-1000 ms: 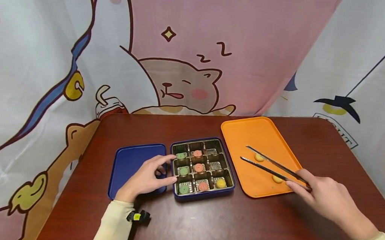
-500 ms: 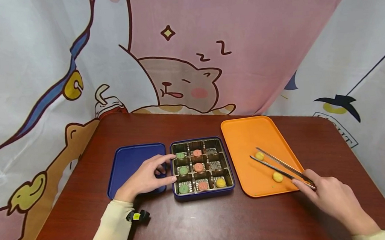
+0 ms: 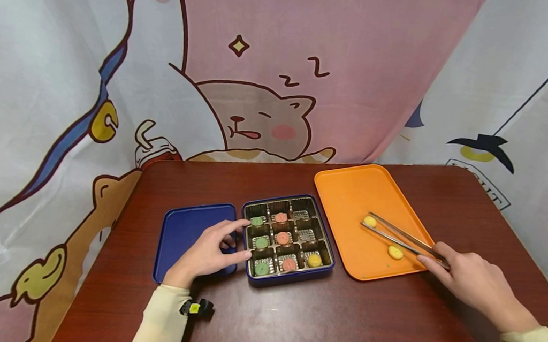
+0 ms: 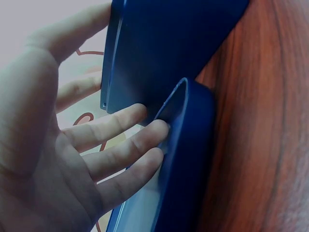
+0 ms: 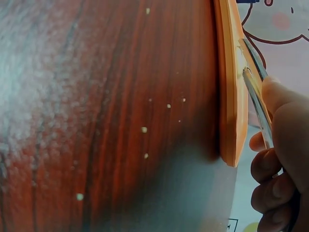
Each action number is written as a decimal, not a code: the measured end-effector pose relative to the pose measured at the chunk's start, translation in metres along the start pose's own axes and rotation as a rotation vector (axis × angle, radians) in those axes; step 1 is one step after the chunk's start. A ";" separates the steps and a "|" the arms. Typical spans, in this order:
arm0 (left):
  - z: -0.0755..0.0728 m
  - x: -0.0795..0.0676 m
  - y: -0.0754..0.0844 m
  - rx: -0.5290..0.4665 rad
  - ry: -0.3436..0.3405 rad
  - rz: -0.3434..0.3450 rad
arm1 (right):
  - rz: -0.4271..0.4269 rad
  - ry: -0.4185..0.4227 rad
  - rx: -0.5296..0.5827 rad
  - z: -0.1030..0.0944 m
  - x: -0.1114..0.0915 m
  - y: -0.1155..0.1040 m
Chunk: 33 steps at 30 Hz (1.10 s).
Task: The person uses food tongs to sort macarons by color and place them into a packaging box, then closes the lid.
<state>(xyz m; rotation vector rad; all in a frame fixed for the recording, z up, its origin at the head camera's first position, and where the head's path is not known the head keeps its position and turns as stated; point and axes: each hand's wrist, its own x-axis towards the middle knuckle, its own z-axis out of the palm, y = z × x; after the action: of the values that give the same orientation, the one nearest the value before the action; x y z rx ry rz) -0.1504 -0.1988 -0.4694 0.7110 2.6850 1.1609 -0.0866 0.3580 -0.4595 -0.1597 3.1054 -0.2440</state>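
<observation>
My left hand (image 3: 210, 248) steadies a blue box (image 3: 292, 280), its thumb and index finger spread and touching the left wall. The box has a gold divided insert holding green, orange-pink and yellow cookies, one to a filled compartment. Two compartments of the right column hold none. In the left wrist view the other fingers (image 4: 130, 145) hang loosely over the box's lid (image 4: 198, 145). My right hand (image 3: 476, 284) grips a pair of metal tongs (image 3: 405, 238) low above an orange tray (image 3: 352, 186). Their tips lie either side of a yellow cookie (image 3: 370, 221). Another yellow cookie (image 3: 395, 252) lies nearer me.
The blue lid (image 3: 196, 225) lies left of the box, partly beneath my left hand. All stand on a dark red-brown wooden table (image 3: 276, 321). Pale crumbs (image 5: 144, 130) dot the table by the tray. A printed cloth (image 3: 351, 52) hangs behind.
The tongs have shifted right and slightly down, and their tips have drawn closer together around the far yellow cookie. The left hand and box have stayed put.
</observation>
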 end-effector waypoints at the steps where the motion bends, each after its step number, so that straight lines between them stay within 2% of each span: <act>1: 0.000 0.000 0.000 0.000 0.000 0.000 | 0.001 -0.003 -0.002 0.001 0.000 0.000; 22: 0.000 0.000 -0.001 -0.004 0.005 0.009 | -0.031 0.049 -0.010 0.006 0.001 0.001; 33: 0.001 0.000 -0.001 -0.013 0.004 0.012 | -0.023 0.035 -0.013 0.006 0.002 0.001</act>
<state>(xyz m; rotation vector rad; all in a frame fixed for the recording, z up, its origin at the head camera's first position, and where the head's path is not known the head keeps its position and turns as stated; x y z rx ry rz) -0.1510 -0.1990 -0.4709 0.7254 2.6776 1.1819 -0.0881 0.3576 -0.4659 -0.1942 3.1424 -0.2296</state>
